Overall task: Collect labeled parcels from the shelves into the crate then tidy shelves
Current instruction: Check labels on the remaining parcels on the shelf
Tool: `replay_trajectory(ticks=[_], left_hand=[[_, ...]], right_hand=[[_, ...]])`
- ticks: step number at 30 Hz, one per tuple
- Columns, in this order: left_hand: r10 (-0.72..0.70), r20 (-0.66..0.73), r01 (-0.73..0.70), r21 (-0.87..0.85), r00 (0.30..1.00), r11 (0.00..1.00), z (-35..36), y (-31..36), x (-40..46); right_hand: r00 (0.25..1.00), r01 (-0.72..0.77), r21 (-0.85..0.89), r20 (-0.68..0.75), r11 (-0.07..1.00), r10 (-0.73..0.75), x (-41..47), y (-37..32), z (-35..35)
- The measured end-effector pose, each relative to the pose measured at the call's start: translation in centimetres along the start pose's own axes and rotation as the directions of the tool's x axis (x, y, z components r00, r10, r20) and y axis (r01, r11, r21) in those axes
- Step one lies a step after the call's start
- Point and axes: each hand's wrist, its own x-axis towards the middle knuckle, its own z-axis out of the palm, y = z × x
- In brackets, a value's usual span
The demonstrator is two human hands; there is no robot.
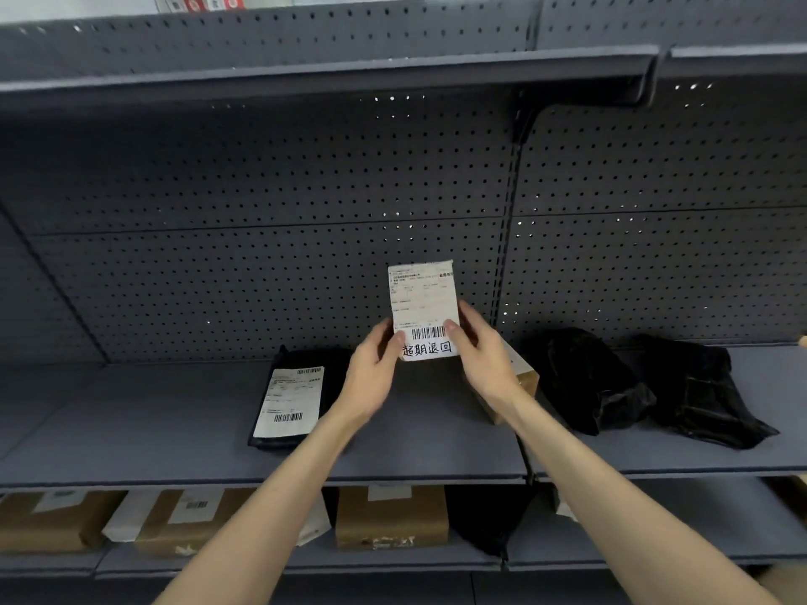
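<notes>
Three tiers of dark grey perforated metal shelving point(174, 430) fill the view. Brown cardboard boxes point(391, 517) sit on the lowest tier. On the middle tier lie two crumpled black plastic bags point(611, 386) at the right and a flat black parcel with a white label point(290, 401) left of centre. Above that tier, the left hand point(371, 373) and right hand point(484, 355) pinch the lower edges of an upright white-labelled parcel bearing a barcode and handwritten characters point(422, 307).

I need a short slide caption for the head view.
Both hands, left hand and right hand, hold a labeled parcel above the grey shelf.
</notes>
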Motion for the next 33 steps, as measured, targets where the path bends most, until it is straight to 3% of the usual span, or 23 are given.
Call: replay_trajectory(ticks=[9,14,26,33], left_hand=[[0.129,-0.061,-0.131,-0.024,0.99,0.991,-0.3,4.1,0.9],[0.089,-0.059,-0.092,-0.057,0.994,0.994,-0.3,3.9,0.6],[-0.022,-0.028,0.012,-0.317,0.999,0.948,-1.9,4.4,0.6],[-0.003,0.031,0.015,-0.397,1.0,0.918,-1.5,5.1,1.6]], right_hand=[[0.989,0.137,-0.004,-0.048,0.991,-0.137,1.4,-2.9,-1.0],[0.989,0.141,0.017,-0.05,0.99,-0.14,1.3,-2.8,-0.8],[0.994,0.102,0.015,-0.026,0.995,-0.102,1.7,-3.1,0.0],[0.998,0.065,-0.207,0.027,0.976,-0.061,1.9,-4.3,-2.0]])
